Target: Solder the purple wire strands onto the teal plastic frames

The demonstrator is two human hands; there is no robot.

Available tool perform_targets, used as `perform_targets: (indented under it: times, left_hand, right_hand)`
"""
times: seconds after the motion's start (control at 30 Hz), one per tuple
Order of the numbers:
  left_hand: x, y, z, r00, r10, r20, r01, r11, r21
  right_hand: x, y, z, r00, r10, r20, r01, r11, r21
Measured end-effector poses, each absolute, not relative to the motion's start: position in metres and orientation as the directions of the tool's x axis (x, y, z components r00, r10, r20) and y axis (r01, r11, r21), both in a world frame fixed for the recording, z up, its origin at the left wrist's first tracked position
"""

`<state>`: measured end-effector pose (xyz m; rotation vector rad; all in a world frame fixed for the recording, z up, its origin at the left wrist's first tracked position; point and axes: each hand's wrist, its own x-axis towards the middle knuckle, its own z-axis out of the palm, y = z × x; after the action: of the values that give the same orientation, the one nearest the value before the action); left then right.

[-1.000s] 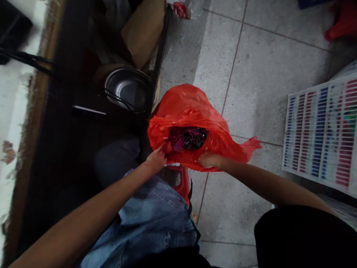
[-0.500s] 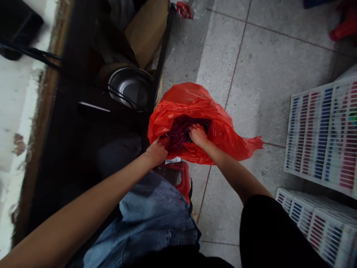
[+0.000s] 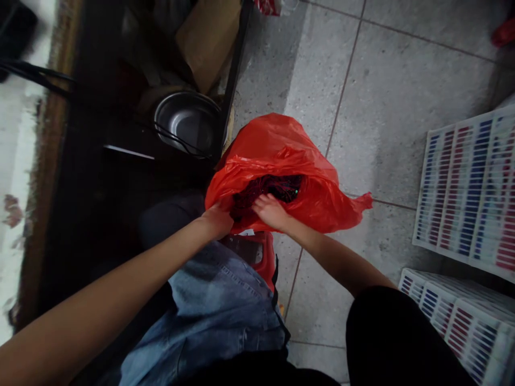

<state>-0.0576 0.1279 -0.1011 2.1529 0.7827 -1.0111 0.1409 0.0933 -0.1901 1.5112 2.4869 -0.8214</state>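
Dim light, soft blur; floor (image 3: 392, 102) partly shadowed

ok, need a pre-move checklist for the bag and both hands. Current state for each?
1. Red bag mouth open: ok, the dark wire-like strands show inside.
2. Left hand on the bag's left edge: ok.
3. Right hand within the bag's mouth: ok.
4. Strands gripped by the right hand's fingers: cannot tell, too dark and blurred.
5. Bag supported from below: cannot tell, underside hidden.
6. Metal bowl outside the bag: ok.

The hands (image 3: 272, 213) are bare, the short-sleeved top (image 3: 396, 338) black, the jeans (image 3: 217, 311) blue.
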Motion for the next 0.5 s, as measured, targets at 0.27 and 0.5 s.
perform_targets:
  times: [0.27,0.5]
  left_hand:
    - [-0.06,0.137,-0.087,0.464,0.198,-0.863,0.702,-0.676,0.223]
    - [-0.067,0.131,-0.079,0.513,0.213,-0.831,0.69,-0.679,0.252]
  right_hand:
    - [0.124,0.072,-0.198,-0.493,0.814,-0.306,0.823,0.322,-0.469]
    - [0.164,0.073,-0.193,-0.067,0.964,-0.259,0.849,-0.081,-0.523]
